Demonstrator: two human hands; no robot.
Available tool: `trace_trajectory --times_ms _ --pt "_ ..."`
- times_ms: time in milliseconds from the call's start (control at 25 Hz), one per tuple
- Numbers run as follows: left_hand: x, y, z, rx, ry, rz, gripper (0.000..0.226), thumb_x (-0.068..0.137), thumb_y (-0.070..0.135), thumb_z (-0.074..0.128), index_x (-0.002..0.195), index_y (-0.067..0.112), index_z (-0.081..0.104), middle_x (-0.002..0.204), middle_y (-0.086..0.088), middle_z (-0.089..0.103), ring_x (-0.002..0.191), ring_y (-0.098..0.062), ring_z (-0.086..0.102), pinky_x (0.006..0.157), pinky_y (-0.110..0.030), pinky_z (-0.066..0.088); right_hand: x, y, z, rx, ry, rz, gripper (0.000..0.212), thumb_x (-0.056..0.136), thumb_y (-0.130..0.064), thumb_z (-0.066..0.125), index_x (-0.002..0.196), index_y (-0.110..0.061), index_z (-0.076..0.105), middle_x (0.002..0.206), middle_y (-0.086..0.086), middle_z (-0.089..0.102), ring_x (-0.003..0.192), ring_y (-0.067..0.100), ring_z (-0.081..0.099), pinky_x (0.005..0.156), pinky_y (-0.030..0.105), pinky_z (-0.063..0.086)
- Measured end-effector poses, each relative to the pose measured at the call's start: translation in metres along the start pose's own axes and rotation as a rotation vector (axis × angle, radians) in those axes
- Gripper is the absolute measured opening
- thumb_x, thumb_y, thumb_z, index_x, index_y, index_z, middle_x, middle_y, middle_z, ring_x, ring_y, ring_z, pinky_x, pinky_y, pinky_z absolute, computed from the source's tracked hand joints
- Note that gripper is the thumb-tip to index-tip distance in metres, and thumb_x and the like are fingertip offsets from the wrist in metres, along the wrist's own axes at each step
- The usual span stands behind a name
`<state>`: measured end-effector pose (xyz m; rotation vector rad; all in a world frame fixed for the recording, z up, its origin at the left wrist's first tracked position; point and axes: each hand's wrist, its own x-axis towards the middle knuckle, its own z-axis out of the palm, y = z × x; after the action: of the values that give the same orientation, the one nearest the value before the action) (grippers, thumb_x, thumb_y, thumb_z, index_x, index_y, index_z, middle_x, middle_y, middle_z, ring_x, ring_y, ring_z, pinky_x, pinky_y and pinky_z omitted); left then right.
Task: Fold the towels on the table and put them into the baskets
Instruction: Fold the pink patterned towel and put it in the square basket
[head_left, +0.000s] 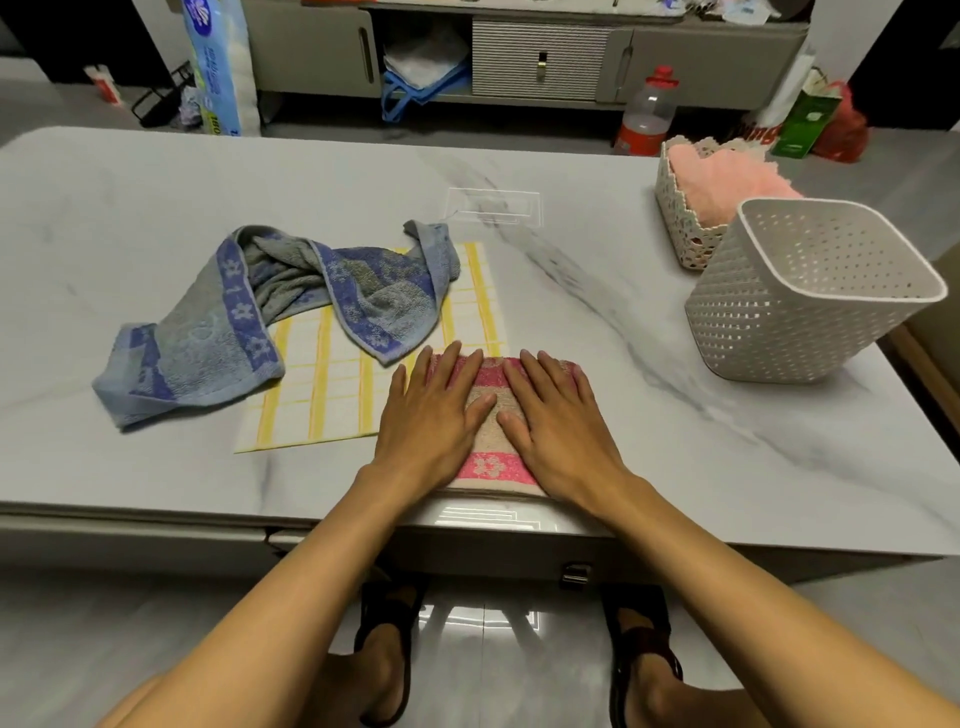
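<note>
A folded pink and beige towel (491, 465) lies at the near edge of the marble table (156, 208). My left hand (434, 410) and my right hand (556, 415) press flat on it side by side, fingers straight. A crumpled blue and grey towel (228, 332) sprawls to the left, partly over a white cloth with yellow stripes (332, 389). At the right stands a white perforated basket (800, 296), tilted and holding nothing I can see. Behind it a smaller lace-edged basket (680, 223) holds a pink towel (722, 179).
A grey cabinet (519, 57) stands beyond the table, with a plastic bottle (647, 114), a blue pack of tissue (221, 67) and bags on the floor. My sandalled feet show below the table's near edge.
</note>
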<state>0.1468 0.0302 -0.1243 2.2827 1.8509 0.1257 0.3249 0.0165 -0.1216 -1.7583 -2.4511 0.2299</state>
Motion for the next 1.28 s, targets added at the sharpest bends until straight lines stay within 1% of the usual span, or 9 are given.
trace_trajectory --times_ms 240,360,480,600,680,800,960,1120,1280 --pt "-0.001 0.003 -0.001 -0.047 -0.006 -0.024 0.062 0.099 0.058 0.013 0.155 0.034 0.003 0.165 0.004 0.000 0.152 -0.022 0.001 0.122 -0.047 0.004 -0.001 -0.002 -0.002 0.105 0.007 0.017 0.067 0.101 -0.052 0.028 0.157 -0.021 0.008 0.166 0.002 0.003 0.152 0.016 -0.005 0.121 0.037 -0.007" --pt "-0.003 0.004 -0.007 -0.029 0.004 -0.011 0.062 0.099 0.057 0.018 0.155 0.031 0.009 0.164 0.000 0.010 0.150 -0.026 0.010 0.121 -0.047 0.009 -0.006 0.004 -0.016 0.551 0.151 0.273 0.070 0.095 -0.044 0.054 0.153 -0.018 0.024 0.161 0.005 0.020 0.149 0.023 0.017 0.117 0.034 0.019" --pt "0.011 -0.001 -0.022 -0.030 0.024 0.043 0.064 0.097 0.059 0.034 0.150 0.024 0.028 0.152 -0.008 0.037 0.137 -0.032 0.035 0.112 -0.046 0.028 0.005 0.029 -0.034 0.915 0.108 0.575 0.075 0.087 -0.039 0.068 0.149 -0.013 0.033 0.140 0.009 0.049 0.126 0.027 0.052 0.102 0.034 0.042" --pt "0.043 -0.015 -0.053 -0.196 -0.119 -0.048 0.062 0.088 0.054 0.060 0.137 0.018 0.049 0.133 -0.011 0.058 0.119 -0.031 0.053 0.099 -0.043 0.044 0.020 0.041 -0.048 0.951 -0.070 0.610 0.064 0.082 -0.038 0.074 0.132 -0.004 0.055 0.121 0.009 0.064 0.104 0.025 0.063 0.087 0.035 0.052" --pt "0.054 -0.019 -0.074 -0.248 -0.261 -0.045 0.052 0.084 0.044 0.071 0.124 0.011 0.061 0.120 -0.011 0.066 0.109 -0.028 0.060 0.090 -0.039 0.049 0.021 0.040 -0.055 1.031 -0.150 0.601 0.041 0.082 -0.030 0.076 0.108 0.002 0.070 0.097 0.010 0.071 0.080 0.019 0.063 0.067 0.027 0.049" --pt "0.044 -0.016 -0.098 -0.437 -0.340 0.011 0.032 0.081 0.031 0.077 0.098 0.004 0.072 0.097 -0.011 0.072 0.092 -0.027 0.066 0.077 -0.037 0.050 0.009 0.042 -0.081 1.083 -0.214 0.568 0.028 0.077 -0.023 0.078 0.093 -0.001 0.075 0.075 0.001 0.068 0.069 0.013 0.054 0.064 0.025 0.040" --pt "0.025 0.008 -0.147 -0.681 -0.070 0.155 0.020 0.075 0.016 0.082 0.085 0.013 0.065 0.080 0.000 0.064 0.074 -0.013 0.057 0.067 -0.029 0.044 -0.007 0.050 -0.149 1.015 0.057 0.275 0.015 0.075 -0.005 0.075 0.087 -0.011 0.068 0.077 0.000 0.064 0.073 0.010 0.053 0.068 0.024 0.042" --pt "0.002 0.040 -0.157 -0.482 0.277 0.384 0.029 0.070 0.011 0.081 0.087 0.018 0.059 0.082 0.003 0.058 0.076 -0.016 0.049 0.065 -0.034 0.041 -0.039 0.063 -0.171 0.501 0.434 -0.049 0.032 0.070 0.000 0.074 0.093 -0.019 0.062 0.090 0.004 0.060 0.074 0.013 0.052 0.069 0.027 0.044" --pt "-0.029 0.043 -0.088 -0.186 -0.059 0.493 0.023 0.076 0.036 0.072 0.095 0.029 0.060 0.090 0.009 0.054 0.086 -0.014 0.050 0.077 -0.039 0.046 -0.102 0.092 -0.111 0.148 0.174 -0.125 0.033 0.075 -0.001 0.062 0.100 -0.023 0.060 0.104 -0.001 0.052 0.092 0.021 0.057 0.071 0.037 0.050"
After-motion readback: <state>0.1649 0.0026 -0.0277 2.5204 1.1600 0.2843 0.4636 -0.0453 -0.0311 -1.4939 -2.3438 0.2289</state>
